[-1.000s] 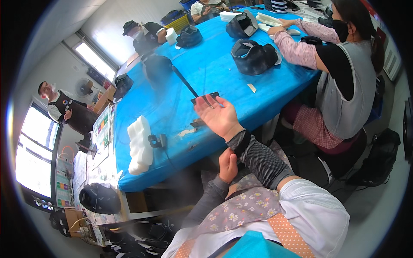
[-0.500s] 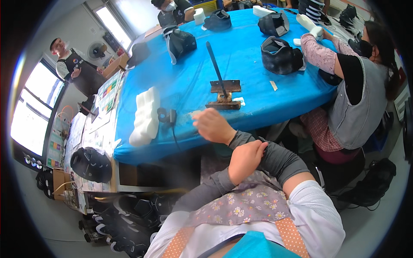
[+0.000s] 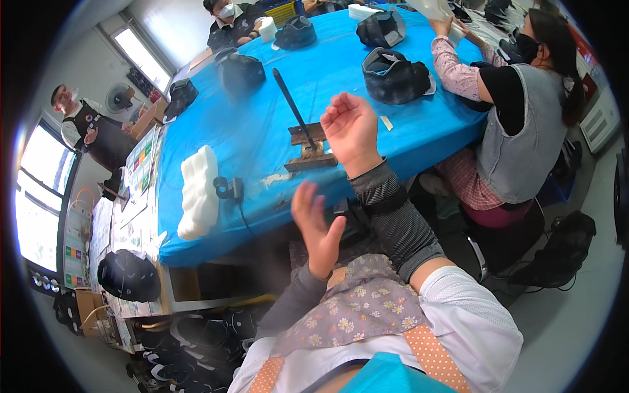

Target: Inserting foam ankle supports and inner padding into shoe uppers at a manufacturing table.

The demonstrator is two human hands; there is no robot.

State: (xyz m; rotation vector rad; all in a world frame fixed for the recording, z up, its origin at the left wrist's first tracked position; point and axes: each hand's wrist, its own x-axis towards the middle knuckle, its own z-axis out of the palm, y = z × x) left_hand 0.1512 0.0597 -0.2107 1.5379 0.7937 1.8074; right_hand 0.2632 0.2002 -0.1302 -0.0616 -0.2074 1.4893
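Note:
My left hand (image 3: 316, 230) is raised in front of the table's near edge, its fingers and thumb apart and slightly blurred. It holds nothing. My right hand (image 3: 354, 134) is up beside the metal stand, palm showing and fingers loosely bent, with nothing in it. A dark grey sleeve cover (image 3: 386, 203) wraps my right forearm. The stand (image 3: 308, 144) has a rusty base and a dark upright bar leaning left. Left of it on the blue-covered table (image 3: 262, 203) lie a small black ring-shaped device (image 3: 228, 188) with a cord and a wavy white foam block (image 3: 198, 192).
Black caps (image 3: 396, 77) stand around the table. A co-worker (image 3: 517, 124) sits at the right, hands on a white form. Another person (image 3: 229, 23) sits at the far side; one more (image 3: 92, 124) stands at the left. A dark cap (image 3: 129, 275) rests on the paper-covered side table.
My left hand has let go of my right forearm's sleeve and moved left. My right hand has risen, turning its palm into view. The camera view has shifted slightly.

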